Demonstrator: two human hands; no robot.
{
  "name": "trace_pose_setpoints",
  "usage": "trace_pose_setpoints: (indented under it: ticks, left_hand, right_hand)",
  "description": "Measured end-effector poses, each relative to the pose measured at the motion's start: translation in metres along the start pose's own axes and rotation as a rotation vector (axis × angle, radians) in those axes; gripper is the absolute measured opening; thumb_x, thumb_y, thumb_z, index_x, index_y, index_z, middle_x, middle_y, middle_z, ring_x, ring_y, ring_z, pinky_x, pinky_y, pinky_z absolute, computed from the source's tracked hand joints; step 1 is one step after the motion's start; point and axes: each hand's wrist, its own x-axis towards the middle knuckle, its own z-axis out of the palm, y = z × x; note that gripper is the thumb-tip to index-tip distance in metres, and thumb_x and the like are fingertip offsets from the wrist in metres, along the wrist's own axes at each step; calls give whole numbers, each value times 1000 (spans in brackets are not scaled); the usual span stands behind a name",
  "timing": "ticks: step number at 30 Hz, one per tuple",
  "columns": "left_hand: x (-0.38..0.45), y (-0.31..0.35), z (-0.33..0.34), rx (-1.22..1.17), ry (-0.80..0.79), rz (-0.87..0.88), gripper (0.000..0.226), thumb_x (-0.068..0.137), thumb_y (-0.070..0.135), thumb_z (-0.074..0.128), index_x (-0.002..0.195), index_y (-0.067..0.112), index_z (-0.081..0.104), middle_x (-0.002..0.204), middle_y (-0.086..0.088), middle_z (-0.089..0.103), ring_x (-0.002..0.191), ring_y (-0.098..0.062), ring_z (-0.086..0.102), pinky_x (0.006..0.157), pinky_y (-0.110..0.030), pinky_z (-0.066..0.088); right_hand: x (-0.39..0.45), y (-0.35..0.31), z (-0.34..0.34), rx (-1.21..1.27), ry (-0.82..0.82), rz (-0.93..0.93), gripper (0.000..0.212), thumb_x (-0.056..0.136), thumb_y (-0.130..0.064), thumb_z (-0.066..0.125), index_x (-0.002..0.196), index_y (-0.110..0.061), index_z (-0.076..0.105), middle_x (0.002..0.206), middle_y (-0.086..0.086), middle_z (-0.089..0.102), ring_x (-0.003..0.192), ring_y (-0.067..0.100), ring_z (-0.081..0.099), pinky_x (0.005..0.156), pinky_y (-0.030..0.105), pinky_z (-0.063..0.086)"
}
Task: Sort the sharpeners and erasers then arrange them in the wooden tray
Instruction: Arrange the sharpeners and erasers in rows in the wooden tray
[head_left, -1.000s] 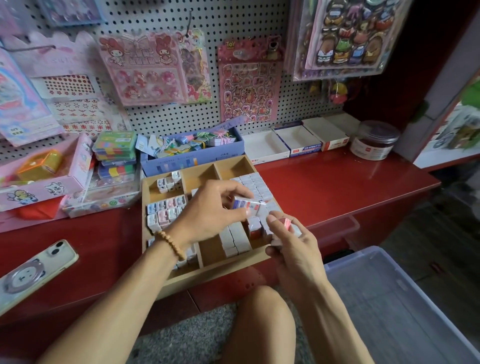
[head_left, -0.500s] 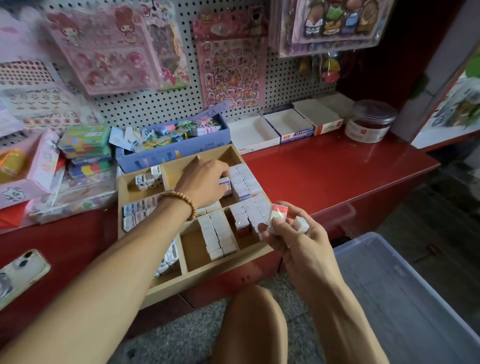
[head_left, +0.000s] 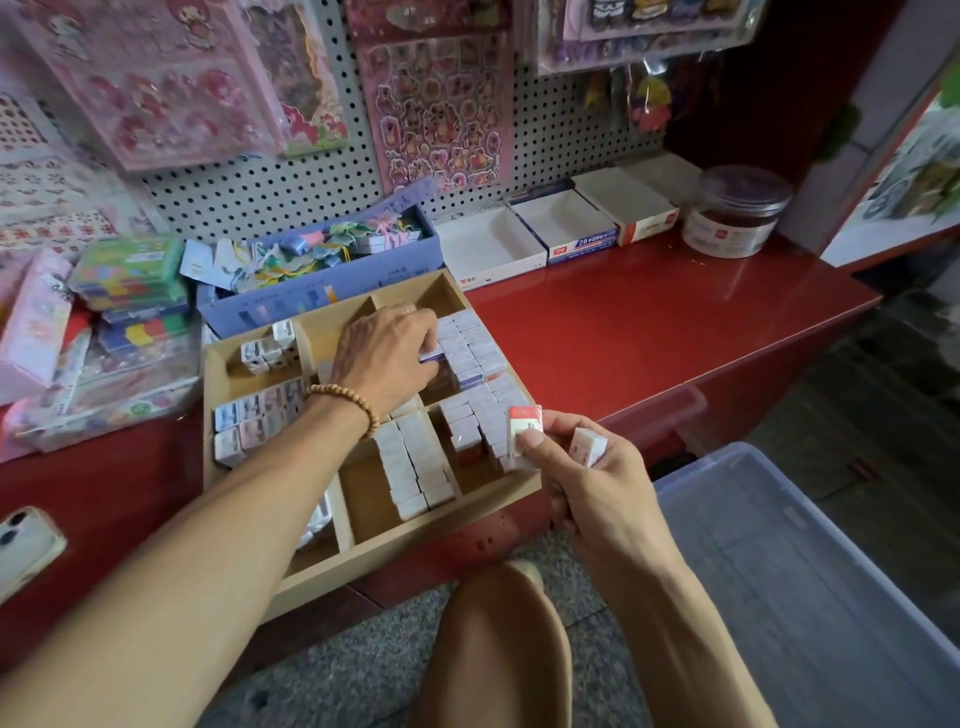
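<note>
A wooden tray (head_left: 415, 535) with several compartments sits on the red counter and overhangs its front edge. White wrapped erasers (head_left: 415, 467) fill rows in its middle and right compartments; small printed sharpeners (head_left: 254, 415) lie in the left ones. My left hand (head_left: 387, 356) reaches into the back right compartment and its fingers pinch a blue-edged eraser (head_left: 434, 356) against the stack there. My right hand (head_left: 587, 467) hovers at the tray's front right corner, holding a red-and-white eraser (head_left: 524, 431) under the thumb and another small one (head_left: 587, 447) in the fingers.
A blue box of tags (head_left: 322, 260) stands behind the tray, open white cartons (head_left: 561, 228) and a jar (head_left: 735, 218) to the right. A phone (head_left: 26, 540) lies at left. A clear plastic bin (head_left: 810, 571) sits on the floor at right. My knee (head_left: 498, 644) is below.
My left hand carried an eraser from the tray's middle to the back right compartment. My right hand stayed at the front right corner with its erasers. The camera moved closer.
</note>
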Motion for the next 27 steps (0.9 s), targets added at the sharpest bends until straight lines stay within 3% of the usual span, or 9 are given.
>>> trace_pose_setpoints:
  ticks: [7,10,14,16,21,23,25,27]
  left_hand:
    - [-5,-1,-7,-86,-16,-15,18,82,30,75,94,21,64,94,3,63,92,-18,58,83,-35,49]
    - [-23,11,-26,-443,20,-39,10,92,27,64,89,19,69,80,11,65,77,-8,61,72,-27,51]
    - [-57,37,-56,-915,-289,16,10,93,18,65,94,11,72,89,-5,72,71,-11,67,57,-19,48]
    - [-66,43,-63,-941,-361,88,12,91,10,67,101,9,73,91,-7,72,71,-7,65,58,-17,48]
    - [-75,44,-76,-927,-495,95,22,88,5,68,109,11,72,87,-7,69,73,-19,65,66,-27,58]
    - [-77,45,-81,-891,-518,125,23,87,5,70,108,13,72,86,-9,70,73,-14,65,68,-25,57]
    - [-76,41,-82,-831,-516,129,25,87,4,69,110,13,72,85,-7,67,72,-12,63,67,-24,56]
    - [-73,32,-77,-724,-465,100,24,88,9,69,108,21,72,87,-2,63,74,-17,63,73,-32,59]
  right_hand:
    - [-5,-1,0,23,28,-3,11,85,-11,75,95,-10,71,56,-5,62,41,6,33,37,18,27]
    - [-10,-6,1,28,10,-25,9,85,-9,75,93,-10,71,60,-3,66,40,5,33,37,18,26]
    - [-18,-13,6,12,-11,-50,13,85,-6,74,97,-4,69,57,-4,64,39,4,30,36,16,25]
    - [-23,-15,7,9,-27,-57,13,85,-5,74,96,-4,69,59,-2,65,40,5,30,37,17,25]
    - [-33,-16,8,-33,-60,-54,15,84,-6,76,96,-1,70,48,-3,51,38,6,29,36,17,25]
    - [-35,-16,10,-26,-64,-50,13,85,-7,75,95,-1,70,48,-2,48,40,8,28,36,17,24]
    - [-35,-16,9,-25,0,-54,3,89,-9,72,89,-6,70,50,-1,49,42,9,30,38,19,25]
    - [-31,-14,4,-23,117,-53,9,93,-11,66,84,-10,68,55,0,56,42,8,33,39,19,26]
